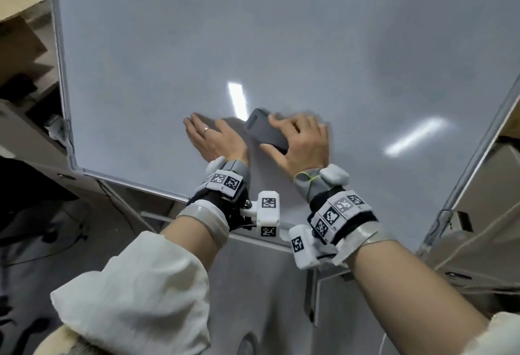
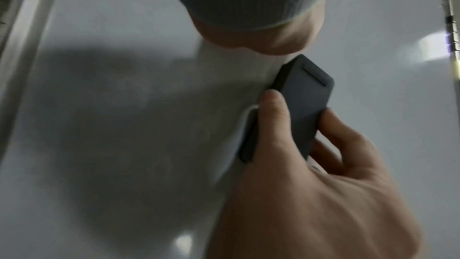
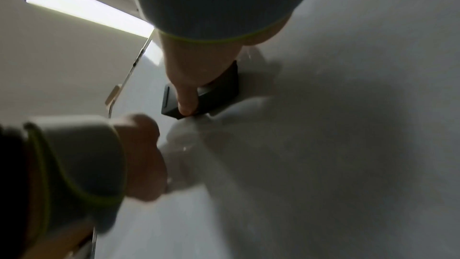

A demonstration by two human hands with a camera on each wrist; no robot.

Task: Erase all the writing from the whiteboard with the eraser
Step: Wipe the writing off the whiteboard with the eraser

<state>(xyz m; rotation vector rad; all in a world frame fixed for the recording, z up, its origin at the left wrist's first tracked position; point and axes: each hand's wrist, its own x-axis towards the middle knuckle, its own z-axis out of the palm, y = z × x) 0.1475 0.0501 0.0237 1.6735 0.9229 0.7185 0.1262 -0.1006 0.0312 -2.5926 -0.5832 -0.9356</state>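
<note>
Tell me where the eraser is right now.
In the head view, the dark grey eraser lies flat against the lower middle of the whiteboard, gripped by the right hand, just right of the flat left hand.

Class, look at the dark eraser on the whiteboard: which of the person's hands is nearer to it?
Right. The right hand grips the eraser and holds it against the whiteboard. The left hand lies flat on the board just left of it.

A brown cardboard box (image 1: 19, 31) sits at the upper left, above dim shelving. Grey floor (image 1: 42, 242) with a dark cable (image 1: 56, 245) lies at lower left. A long ceiling light (image 3: 84, 9) glows against a pale ceiling (image 3: 49, 56).
</note>
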